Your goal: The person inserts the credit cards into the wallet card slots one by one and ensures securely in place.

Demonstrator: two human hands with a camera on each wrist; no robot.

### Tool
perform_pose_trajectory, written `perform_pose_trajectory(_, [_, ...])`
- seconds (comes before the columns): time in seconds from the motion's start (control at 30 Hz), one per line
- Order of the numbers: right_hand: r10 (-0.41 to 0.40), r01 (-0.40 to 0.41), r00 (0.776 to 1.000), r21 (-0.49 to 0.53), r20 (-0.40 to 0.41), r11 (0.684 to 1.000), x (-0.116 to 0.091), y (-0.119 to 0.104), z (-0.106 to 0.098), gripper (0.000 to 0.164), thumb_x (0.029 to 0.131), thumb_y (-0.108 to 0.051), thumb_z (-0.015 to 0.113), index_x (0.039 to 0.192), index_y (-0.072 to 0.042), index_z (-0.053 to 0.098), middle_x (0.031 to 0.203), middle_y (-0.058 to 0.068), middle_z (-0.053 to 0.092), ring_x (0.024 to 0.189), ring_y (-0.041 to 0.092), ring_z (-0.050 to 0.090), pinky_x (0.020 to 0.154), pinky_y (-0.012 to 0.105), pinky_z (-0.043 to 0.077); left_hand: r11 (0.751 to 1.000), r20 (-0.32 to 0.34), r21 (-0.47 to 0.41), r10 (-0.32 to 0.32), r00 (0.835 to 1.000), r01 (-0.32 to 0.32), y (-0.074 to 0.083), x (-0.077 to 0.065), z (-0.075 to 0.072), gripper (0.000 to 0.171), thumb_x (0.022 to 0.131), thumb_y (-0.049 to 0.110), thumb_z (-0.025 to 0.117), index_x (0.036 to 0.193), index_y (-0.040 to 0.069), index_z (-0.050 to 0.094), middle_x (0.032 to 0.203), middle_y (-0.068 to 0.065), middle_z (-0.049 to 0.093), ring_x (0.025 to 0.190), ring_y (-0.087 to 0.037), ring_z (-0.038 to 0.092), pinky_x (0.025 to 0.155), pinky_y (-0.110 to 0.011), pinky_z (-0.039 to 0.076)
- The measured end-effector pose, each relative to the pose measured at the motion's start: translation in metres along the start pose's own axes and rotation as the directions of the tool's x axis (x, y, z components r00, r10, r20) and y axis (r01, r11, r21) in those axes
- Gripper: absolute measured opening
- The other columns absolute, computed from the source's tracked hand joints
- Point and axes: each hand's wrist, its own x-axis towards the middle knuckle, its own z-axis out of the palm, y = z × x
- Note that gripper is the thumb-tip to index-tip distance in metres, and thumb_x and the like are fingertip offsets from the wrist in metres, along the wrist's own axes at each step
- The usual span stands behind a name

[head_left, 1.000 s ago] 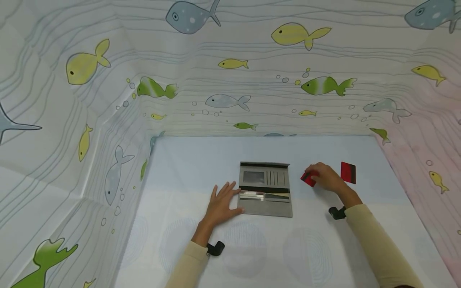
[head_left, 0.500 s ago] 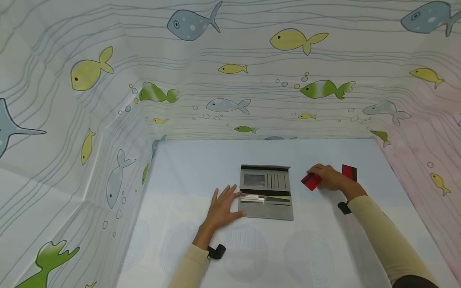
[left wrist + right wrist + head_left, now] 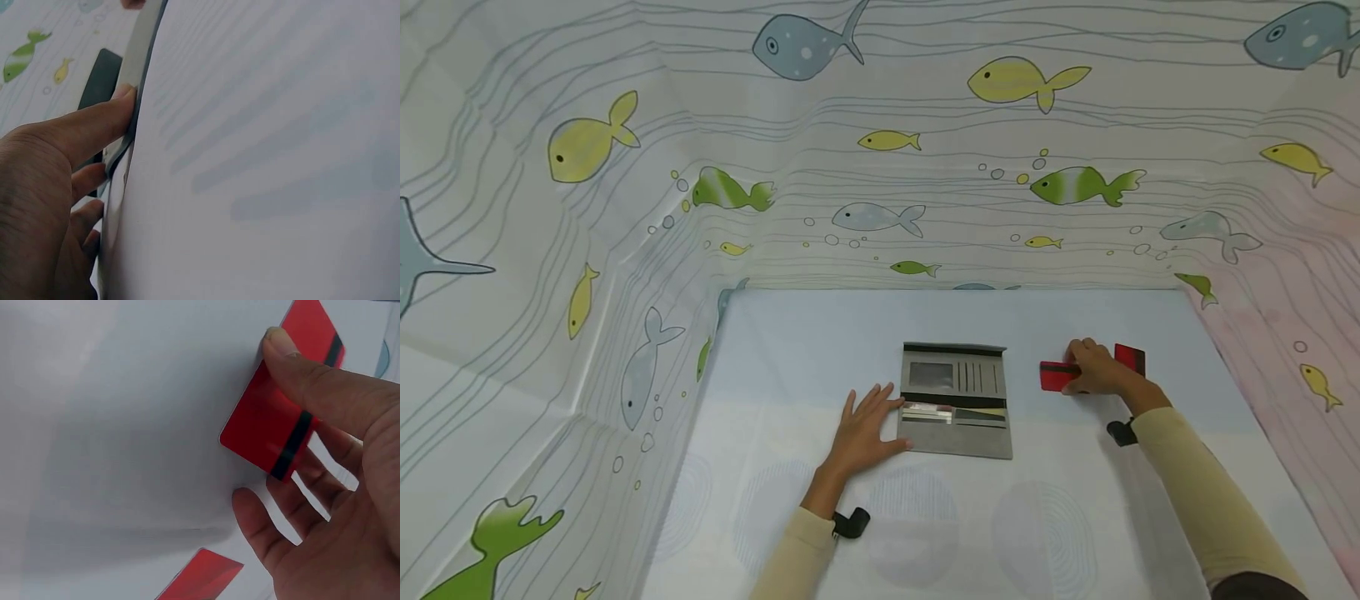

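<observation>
An opened grey wallet (image 3: 955, 440) lies flat on the table, with card slots, a clear window and several cards tucked in its lower part. My left hand (image 3: 856, 440) spreads its fingers at the wallet's left side; the left wrist view has the thumb (image 3: 119, 115) on its edge. Over to the right, my right hand (image 3: 1099, 372) pinches a red card (image 3: 1053, 377) with a black stripe. In the right wrist view the thumb presses across this card (image 3: 265, 419). Another red striped card (image 3: 1129, 357) lies just behind the right hand, partly covered by it.
The white table (image 3: 820, 333) carries a faint printed circle pattern. Walls with painted fish (image 3: 917, 167) enclose it at the back and both sides. A small black wrist camera (image 3: 852, 522) sits by the left cuff and another (image 3: 1122, 432) by the right.
My right hand has moved a little to the right, and the pinched red card has turned from slanted to nearly level. My left hand has stayed at the wallet's left edge.
</observation>
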Motion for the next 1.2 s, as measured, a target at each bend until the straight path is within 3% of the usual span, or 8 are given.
perform_pose_trajectory(0.2, [0.007,-0.006,1.000,0.060,-0.022,0.998,-0.004,0.007,0.004,0.056,0.082,-0.016,0.082,0.122,0.004,0.049,0.114,0.024,0.059,0.104,0.038,0.054,0.087,0.052,0.052,1.000,0.003,-0.006,0.004,1.000,-0.004,-0.002,0.001,0.001,0.075,0.083,0.060,0.071,0.147,0.026,0.050,0.165,0.002,0.029,0.155,-0.021,0.021,0.126,-0.055,0.000])
perform_pose_trajectory(0.37, [-0.024,0.033,0.996,0.113,-0.083,0.993,-0.013,0.013,0.007,0.039,0.092,-0.007,0.070,0.125,0.005,0.054,0.119,0.028,0.058,0.107,0.040,0.056,0.088,0.052,0.053,1.000,0.013,0.004,0.000,1.000,0.000,-0.002,0.001,-0.001,0.076,0.083,0.061,0.071,0.148,0.026,0.049,0.165,0.002,0.028,0.155,-0.022,0.020,0.126,-0.055,-0.001])
perform_pose_trajectory(0.53, [-0.017,0.035,0.991,0.135,-0.133,0.990,-0.023,0.015,0.006,0.024,0.096,-0.005,0.061,0.119,0.001,0.061,0.113,0.024,0.063,0.103,0.038,0.060,0.079,0.044,0.056,1.000,0.015,0.009,-0.006,1.000,0.006,-0.001,0.000,-0.001,0.076,0.084,0.060,0.071,0.148,0.026,0.049,0.165,0.002,0.028,0.155,-0.021,0.020,0.126,-0.054,-0.001])
perform_pose_trajectory(0.73, [0.021,0.010,0.989,0.211,-0.146,0.977,-0.034,0.014,0.000,0.020,0.098,-0.009,0.060,0.117,-0.002,0.065,0.109,0.020,0.068,0.094,0.028,0.063,0.072,0.031,0.053,1.000,0.005,0.003,0.003,1.000,-0.003,-0.001,0.000,0.000,0.075,0.084,0.060,0.072,0.147,0.026,0.050,0.165,0.002,0.030,0.155,-0.022,0.021,0.126,-0.055,0.000])
perform_pose_trajectory(0.87, [0.013,0.040,0.986,0.306,-0.168,0.951,-0.038,0.003,-0.001,0.021,0.099,-0.011,0.062,0.117,-0.001,0.065,0.107,0.019,0.070,0.091,0.025,0.067,0.074,0.032,0.057,1.000,-0.009,-0.001,0.015,1.000,-0.015,-0.003,0.001,0.002,0.075,0.083,0.059,0.072,0.146,0.025,0.051,0.164,0.001,0.031,0.154,-0.024,0.023,0.125,-0.056,0.001])
perform_pose_trajectory(1.0, [0.003,0.070,0.986,0.422,-0.170,0.904,-0.038,-0.020,0.004,0.022,0.099,-0.012,0.062,0.118,-0.001,0.065,0.107,0.019,0.070,0.090,0.024,0.070,0.081,0.040,0.059,1.000,-0.007,0.000,0.013,1.000,-0.013,-0.003,0.002,0.001,0.075,0.083,0.060,0.072,0.146,0.026,0.051,0.164,0.002,0.030,0.155,-0.023,0.022,0.125,-0.056,0.000])
perform_pose_trajectory(1.2, [-0.049,0.113,0.989,0.502,-0.138,0.858,-0.032,-0.058,0.021,0.021,0.099,-0.012,0.062,0.117,-0.003,0.063,0.107,0.017,0.069,0.090,0.022,0.069,0.084,0.042,0.061,1.000,0.010,0.006,0.001,1.000,-0.001,-0.003,0.002,0.001,0.076,0.083,0.062,0.071,0.147,0.026,0.050,0.165,0.002,0.029,0.155,-0.021,0.020,0.126,-0.054,-0.001])
